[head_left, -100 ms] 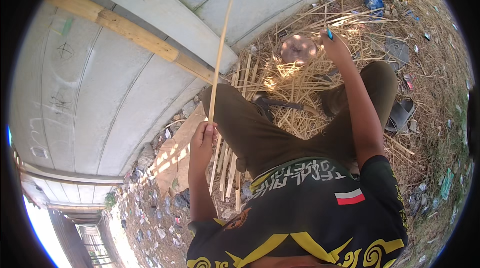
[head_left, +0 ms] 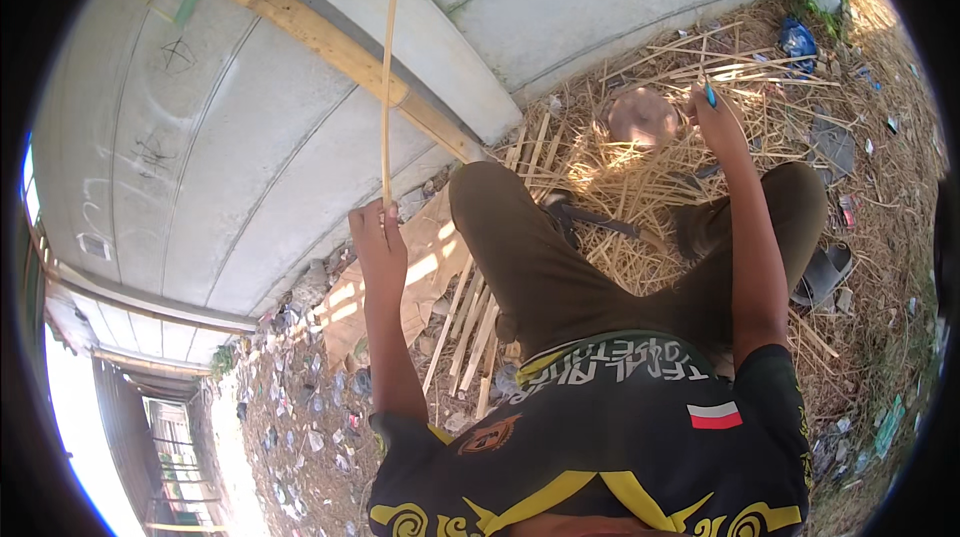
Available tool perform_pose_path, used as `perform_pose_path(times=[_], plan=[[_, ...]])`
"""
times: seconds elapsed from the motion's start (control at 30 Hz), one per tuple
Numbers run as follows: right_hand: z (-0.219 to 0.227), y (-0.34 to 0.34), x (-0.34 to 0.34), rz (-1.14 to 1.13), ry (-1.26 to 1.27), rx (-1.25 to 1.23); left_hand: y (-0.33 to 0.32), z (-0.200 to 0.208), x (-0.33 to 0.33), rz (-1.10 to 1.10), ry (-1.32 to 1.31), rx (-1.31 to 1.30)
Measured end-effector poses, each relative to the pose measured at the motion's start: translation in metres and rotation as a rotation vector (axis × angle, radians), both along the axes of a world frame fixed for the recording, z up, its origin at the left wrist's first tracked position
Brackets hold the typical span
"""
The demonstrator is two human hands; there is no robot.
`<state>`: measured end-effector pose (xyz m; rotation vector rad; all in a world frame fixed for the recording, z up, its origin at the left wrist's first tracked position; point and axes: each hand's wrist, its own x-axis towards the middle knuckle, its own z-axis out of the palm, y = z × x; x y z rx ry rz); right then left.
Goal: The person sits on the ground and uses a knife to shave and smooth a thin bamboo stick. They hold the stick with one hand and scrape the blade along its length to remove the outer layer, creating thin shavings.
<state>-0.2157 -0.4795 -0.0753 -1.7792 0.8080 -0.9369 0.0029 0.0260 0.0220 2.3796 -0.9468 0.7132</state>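
Note:
Out to the left of my left knee, my left hand (head_left: pixel 380 242) is closed on the lower end of a long, thin bamboo strip (head_left: pixel 388 77). The strip stands up from the fingers across the wall behind it, its far end slightly bent. My right hand (head_left: pixel 714 122) grips a slim knife (head_left: pixel 711 95) with a teal handle, beyond my right knee; its thin blade is hard to make out against the strips. A round, brownish block (head_left: pixel 642 117) sits just left of that hand. Between my legs lies a dark-bladed machete (head_left: pixel 600 220) with a wooden handle.
Cut bamboo strips (head_left: pixel 472 332) lie beside my left thigh, near a brown flat sheet (head_left: pixel 385 287). Shavings (head_left: pixel 625 182) cover the ground ahead. A grey panel wall (head_left: pixel 240 157) with a bamboo pole (head_left: pixel 300 17) stands at left. A dark sandal (head_left: pixel 825 275) lies right.
My left hand has swung left, away from the knee, carrying the bamboo strip with it. The view has shifted a little; my right hand keeps its place beside the round block.

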Motion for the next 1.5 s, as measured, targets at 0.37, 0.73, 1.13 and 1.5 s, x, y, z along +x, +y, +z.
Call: perform_pose_path(times=[0.37, 0.73, 1.13, 1.5], plan=[[0.005, 0.050, 0.026, 0.195, 0.094, 0.044, -0.005, 0.055, 0.076, 0.164, -0.037, -0.515], [0.050, 0.102, 0.031, 0.394, -0.053, 0.326, -0.192, -0.003, -0.026, -0.612, 0.964, -1.574], [0.064, 0.067, 0.008, 0.182, -0.498, 0.653, -0.275, -0.090, -0.156, -0.838, 1.635, -1.319], [0.062, 0.038, -0.008, -0.035, -0.523, 0.597, -0.220, -0.051, -0.188, -0.929, 1.632, 0.026]])
